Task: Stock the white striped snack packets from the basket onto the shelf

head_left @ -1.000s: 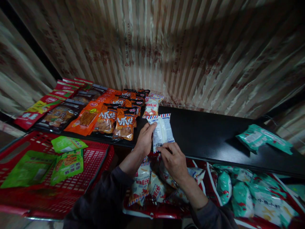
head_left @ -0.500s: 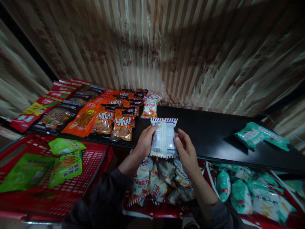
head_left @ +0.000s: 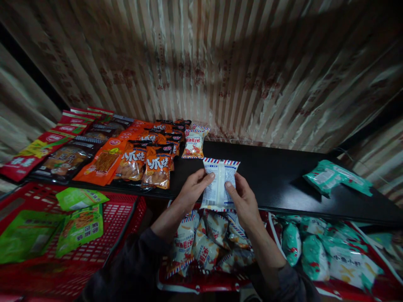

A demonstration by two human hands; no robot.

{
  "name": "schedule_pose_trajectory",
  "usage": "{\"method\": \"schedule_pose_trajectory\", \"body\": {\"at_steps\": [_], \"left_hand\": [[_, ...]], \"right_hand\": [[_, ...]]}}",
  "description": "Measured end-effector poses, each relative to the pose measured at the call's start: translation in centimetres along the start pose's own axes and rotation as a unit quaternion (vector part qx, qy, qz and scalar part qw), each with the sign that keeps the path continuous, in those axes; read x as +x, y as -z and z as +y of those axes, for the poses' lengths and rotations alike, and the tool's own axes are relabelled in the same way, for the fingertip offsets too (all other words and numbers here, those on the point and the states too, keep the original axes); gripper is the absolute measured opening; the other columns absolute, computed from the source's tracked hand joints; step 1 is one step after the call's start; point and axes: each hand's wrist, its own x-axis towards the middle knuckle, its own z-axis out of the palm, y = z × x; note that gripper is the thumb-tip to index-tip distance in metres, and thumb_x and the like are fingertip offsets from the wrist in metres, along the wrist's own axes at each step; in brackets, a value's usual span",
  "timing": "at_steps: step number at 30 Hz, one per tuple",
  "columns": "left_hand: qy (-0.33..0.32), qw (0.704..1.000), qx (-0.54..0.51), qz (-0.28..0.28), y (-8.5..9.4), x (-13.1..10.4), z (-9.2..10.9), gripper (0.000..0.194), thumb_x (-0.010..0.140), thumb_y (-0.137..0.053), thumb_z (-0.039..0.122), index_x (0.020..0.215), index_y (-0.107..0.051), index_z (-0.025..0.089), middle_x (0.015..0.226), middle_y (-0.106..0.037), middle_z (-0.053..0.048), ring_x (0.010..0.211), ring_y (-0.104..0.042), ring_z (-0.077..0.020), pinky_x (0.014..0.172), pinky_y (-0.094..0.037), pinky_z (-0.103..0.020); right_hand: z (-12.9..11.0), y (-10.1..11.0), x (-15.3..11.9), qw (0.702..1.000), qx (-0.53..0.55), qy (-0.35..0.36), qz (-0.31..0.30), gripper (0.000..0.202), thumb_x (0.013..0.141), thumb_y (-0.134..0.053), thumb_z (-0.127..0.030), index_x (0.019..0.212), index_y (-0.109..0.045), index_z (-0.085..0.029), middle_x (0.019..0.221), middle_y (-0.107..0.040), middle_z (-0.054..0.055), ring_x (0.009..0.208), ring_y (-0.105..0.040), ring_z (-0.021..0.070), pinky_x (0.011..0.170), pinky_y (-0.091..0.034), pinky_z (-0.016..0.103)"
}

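A white snack bag [head_left: 220,184] with red-and-blue striped ends is held up between my two hands, its printed back towards me. My left hand [head_left: 195,188] grips its left edge, thumb lying on the back. On the other side my right hand [head_left: 241,193] holds the right edge, thumb pressed on the back too. Beyond it, similar striped-edge bags [head_left: 193,143] stand on the black shelf [head_left: 261,172], front outward. Below my hands, a red basket [head_left: 201,286] holds several more of these white bags [head_left: 206,247].
Orange snack packs [head_left: 157,167], brown packs [head_left: 66,157] and red packs [head_left: 40,147] fill the shelf's left part. Teal bags [head_left: 336,178] lie at its right. A red basket [head_left: 126,209] with green packs stands left; another basket with teal bags [head_left: 315,256] stands right. Striped sheeting [head_left: 201,63] hangs behind.
My right hand has closed onto the bag's right edge, its thumb now on the back. My left thumb reaches further across the bag. The whole view has shifted slightly.
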Motion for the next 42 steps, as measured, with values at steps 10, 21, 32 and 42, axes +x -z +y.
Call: {"method": "schedule_pose_trajectory", "body": {"at_steps": [10,21,32,42], "left_hand": [[0.027,0.998,-0.023,0.049,-0.1,0.1,-0.1,0.037,0.065,-0.083,0.038,0.092,-0.075,0.014,0.087,-0.077,-0.008,0.081,-0.069,-0.0225,0.075,-0.050,-0.031],[0.033,0.999,0.015,0.001,-0.2,0.0,-0.2,0.040,0.067,-0.083,0.043,0.096,-0.073,0.016,0.090,-0.077,-0.008,0.093,-0.070,-0.0248,0.079,-0.052,-0.032],[0.039,0.998,0.037,-0.033,0.0,0.0,-0.6,0.048,0.066,-0.084,0.042,0.101,-0.068,0.013,0.097,-0.076,-0.008,0.088,-0.068,-0.0203,0.084,-0.050,-0.032],[0.051,0.994,0.078,-0.056,-0.1,0.0,-0.7,0.052,0.069,-0.080,0.047,0.106,-0.066,0.013,0.097,-0.075,-0.010,0.089,-0.068,-0.0213,0.079,-0.051,-0.031]], "right_hand": [[-0.4,0.1,0.1,1.000,0.008,-0.027,-0.007,0.053,0.068,-0.080,-0.050,0.111,-0.066,-0.023,0.102,-0.076,0.005,0.095,-0.070,0.0240,0.084,-0.057,0.037],[-0.5,0.5,0.4,0.998,-0.010,-0.035,0.046,0.049,0.064,-0.078,-0.060,0.093,-0.072,-0.020,0.084,-0.076,0.002,0.075,-0.067,0.0201,0.070,-0.055,0.032],[-0.2,1.0,0.7,0.997,-0.046,-0.034,0.053,0.046,0.066,-0.075,-0.061,0.085,-0.074,-0.019,0.069,-0.071,-0.001,0.060,-0.060,0.0159,0.055,-0.045,0.025],[0.8,1.5,1.1,0.989,-0.120,0.020,0.084,0.050,0.078,-0.064,-0.062,0.098,-0.070,-0.016,0.084,-0.074,0.005,0.071,-0.064,0.0198,0.063,-0.050,0.031]]}}
